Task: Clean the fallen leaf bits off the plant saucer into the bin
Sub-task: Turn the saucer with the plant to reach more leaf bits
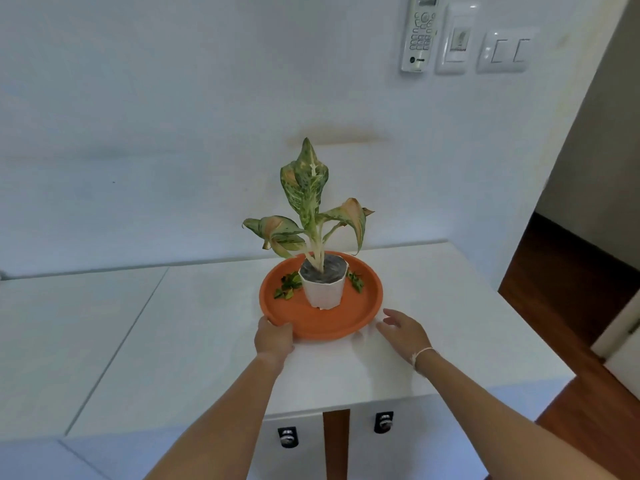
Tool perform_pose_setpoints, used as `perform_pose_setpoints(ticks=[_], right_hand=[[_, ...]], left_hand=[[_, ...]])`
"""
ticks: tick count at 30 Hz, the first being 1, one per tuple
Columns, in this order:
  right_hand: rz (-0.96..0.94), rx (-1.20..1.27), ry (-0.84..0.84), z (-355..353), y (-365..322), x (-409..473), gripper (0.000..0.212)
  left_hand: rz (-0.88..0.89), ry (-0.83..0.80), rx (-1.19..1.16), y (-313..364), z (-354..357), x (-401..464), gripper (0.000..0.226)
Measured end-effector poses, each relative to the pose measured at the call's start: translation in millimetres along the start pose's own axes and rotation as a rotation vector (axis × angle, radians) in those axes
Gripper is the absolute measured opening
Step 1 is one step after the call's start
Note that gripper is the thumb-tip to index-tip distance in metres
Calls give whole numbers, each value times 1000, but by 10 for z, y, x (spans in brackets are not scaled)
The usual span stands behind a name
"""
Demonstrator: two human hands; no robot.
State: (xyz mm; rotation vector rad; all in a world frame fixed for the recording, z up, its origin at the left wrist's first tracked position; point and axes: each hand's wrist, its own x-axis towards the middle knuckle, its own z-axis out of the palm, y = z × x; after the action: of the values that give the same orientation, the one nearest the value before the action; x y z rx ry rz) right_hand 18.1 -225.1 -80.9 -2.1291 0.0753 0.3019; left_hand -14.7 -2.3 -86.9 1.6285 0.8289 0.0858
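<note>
An orange plant saucer (332, 323) sits on a white cabinet top. In it stands a white pot (323, 292) with a speckled green plant (306, 202). Green leaf bits lie in the saucer, one cluster left of the pot (287, 285) and one to its right (356, 281). My left hand (273, 337) grips the saucer's near-left rim. My right hand (403, 329) hovers just off the near-right rim, fingers apart, holding nothing. No bin is in view.
The white cabinet top (173, 323) runs left and ends near the right edge (519, 341), with wooden floor (571, 306) beyond. Two round knobs (383, 422) sit on the cabinet front below. A remote and switches (460, 39) hang on the wall.
</note>
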Motion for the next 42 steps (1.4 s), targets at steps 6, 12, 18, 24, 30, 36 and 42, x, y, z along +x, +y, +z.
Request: perform_pose_setpoints(ticks=[6, 12, 18, 24, 30, 36, 42], right_hand=[[73, 53, 119, 254, -132, -42, 48], [299, 451, 190, 626, -245, -14, 49], [365, 826, 135, 951, -335, -24, 20], [367, 892, 124, 925, -361, 5, 29], [394, 763, 106, 627, -286, 128, 13], [419, 661, 108, 273, -194, 319, 29], [422, 590, 90, 17, -123, 493, 22]], left_hand=[[-55, -83, -176, -20, -113, 326, 50], [-115, -177, -235, -30, -197, 466, 38], [-142, -220, -312, -26, -167, 390, 23], [-167, -244, -340, -8, -170, 337, 23], [-169, -260, -304, 58, -165, 320, 24], [-167, -238, -307, 120, -103, 306, 19], [-178, -191, -329, 104, -51, 295, 22]])
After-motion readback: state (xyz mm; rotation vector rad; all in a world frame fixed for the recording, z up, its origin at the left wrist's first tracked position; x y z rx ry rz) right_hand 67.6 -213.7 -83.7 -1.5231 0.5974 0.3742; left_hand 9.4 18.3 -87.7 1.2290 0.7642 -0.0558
